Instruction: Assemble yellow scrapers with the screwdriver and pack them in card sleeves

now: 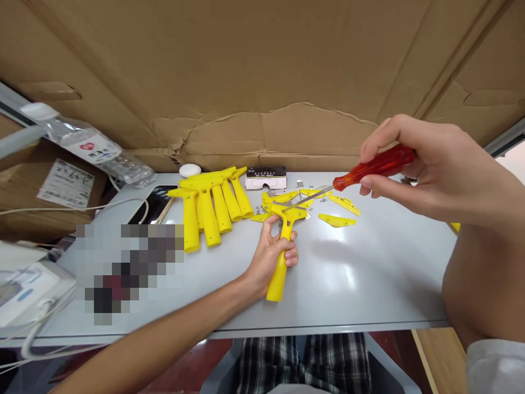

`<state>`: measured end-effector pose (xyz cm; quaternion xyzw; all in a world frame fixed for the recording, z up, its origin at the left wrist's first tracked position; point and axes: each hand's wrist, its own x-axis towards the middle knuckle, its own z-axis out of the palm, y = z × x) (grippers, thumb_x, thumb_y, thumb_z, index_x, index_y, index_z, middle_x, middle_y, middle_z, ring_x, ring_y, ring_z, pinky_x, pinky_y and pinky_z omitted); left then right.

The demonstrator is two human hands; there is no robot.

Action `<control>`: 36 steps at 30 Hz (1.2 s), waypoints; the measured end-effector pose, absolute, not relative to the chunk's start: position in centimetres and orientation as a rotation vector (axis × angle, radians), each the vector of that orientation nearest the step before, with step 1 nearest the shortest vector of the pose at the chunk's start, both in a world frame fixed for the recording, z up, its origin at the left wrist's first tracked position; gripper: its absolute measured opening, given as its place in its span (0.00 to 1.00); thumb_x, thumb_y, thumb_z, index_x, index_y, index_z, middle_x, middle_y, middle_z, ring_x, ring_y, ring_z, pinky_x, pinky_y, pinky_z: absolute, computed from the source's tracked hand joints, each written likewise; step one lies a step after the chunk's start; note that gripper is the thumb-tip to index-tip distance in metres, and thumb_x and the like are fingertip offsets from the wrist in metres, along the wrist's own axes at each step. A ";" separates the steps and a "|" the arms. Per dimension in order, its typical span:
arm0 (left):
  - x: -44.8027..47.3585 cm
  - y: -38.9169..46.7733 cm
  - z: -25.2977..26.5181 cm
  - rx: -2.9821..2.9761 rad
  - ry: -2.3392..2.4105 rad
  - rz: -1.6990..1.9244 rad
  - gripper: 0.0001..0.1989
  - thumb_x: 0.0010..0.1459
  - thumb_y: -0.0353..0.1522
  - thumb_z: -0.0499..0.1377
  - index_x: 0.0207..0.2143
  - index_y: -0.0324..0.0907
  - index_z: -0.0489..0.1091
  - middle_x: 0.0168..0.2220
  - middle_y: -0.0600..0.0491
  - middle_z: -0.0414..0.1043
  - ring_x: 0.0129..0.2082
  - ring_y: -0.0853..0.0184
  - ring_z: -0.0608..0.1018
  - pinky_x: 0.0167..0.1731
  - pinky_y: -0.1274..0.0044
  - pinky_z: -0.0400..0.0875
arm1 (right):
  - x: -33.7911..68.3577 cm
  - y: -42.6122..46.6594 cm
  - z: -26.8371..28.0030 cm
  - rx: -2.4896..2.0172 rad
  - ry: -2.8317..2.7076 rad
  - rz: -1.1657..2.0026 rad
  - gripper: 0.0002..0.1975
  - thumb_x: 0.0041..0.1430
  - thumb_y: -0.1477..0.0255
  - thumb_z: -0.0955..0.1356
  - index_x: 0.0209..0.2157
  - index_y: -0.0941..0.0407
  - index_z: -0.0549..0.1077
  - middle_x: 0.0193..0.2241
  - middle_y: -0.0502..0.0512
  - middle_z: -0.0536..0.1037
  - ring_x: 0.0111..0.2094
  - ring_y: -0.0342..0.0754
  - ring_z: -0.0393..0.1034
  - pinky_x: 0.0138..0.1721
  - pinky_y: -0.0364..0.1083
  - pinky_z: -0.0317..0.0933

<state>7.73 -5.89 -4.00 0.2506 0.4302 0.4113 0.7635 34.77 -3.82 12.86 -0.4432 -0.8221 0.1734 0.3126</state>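
My left hand [270, 249] is wrapped round the handle of a yellow scraper [279, 276], its wide head pointing away from me. In my right hand [435, 164] is a screwdriver [371, 167] with a clear red handle, held between thumb and fingers. Its metal shaft slants down to the left, and the tip meets the scraper head near a screw hole. Behind the head lie loose yellow cover plates [337, 220], small screws [323, 200] and thin metal pieces. Several more yellow scraper handles [212, 216] lie side by side to the left.
A small black and white box [266, 178] stands at the back against the cardboard [262, 71]. A plastic bottle [94, 145] leans at the left, near a phone [153, 202] and white cables. A white round lid [190, 171] lies behind the handles. Part of the left side is blurred out.
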 end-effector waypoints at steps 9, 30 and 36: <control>7.8 -5.7 -4.4 0.548 0.905 0.920 0.44 0.41 0.24 0.67 0.58 0.56 0.54 0.37 0.62 0.69 0.21 0.80 0.64 0.23 0.83 0.56 | 32.9 -4.1 12.4 -1.142 -2.105 0.411 0.12 0.70 0.58 0.73 0.41 0.52 0.74 0.38 0.55 0.82 0.38 0.51 0.83 0.32 0.48 0.69; 8.1 -5.4 -5.1 0.539 0.851 0.923 0.46 0.41 0.23 0.67 0.61 0.57 0.53 0.39 0.61 0.68 0.21 0.79 0.65 0.23 0.83 0.56 | 34.8 -5.2 13.4 -1.292 -2.254 0.505 0.12 0.73 0.58 0.69 0.49 0.49 0.69 0.47 0.56 0.87 0.47 0.54 0.85 0.40 0.53 0.76; 8.1 -5.3 -5.1 0.538 0.831 0.941 0.46 0.41 0.24 0.67 0.60 0.56 0.53 0.39 0.61 0.68 0.21 0.79 0.65 0.23 0.83 0.55 | 34.3 -5.0 12.9 -1.206 -2.264 0.531 0.11 0.71 0.59 0.69 0.49 0.48 0.72 0.51 0.57 0.85 0.51 0.55 0.84 0.45 0.55 0.79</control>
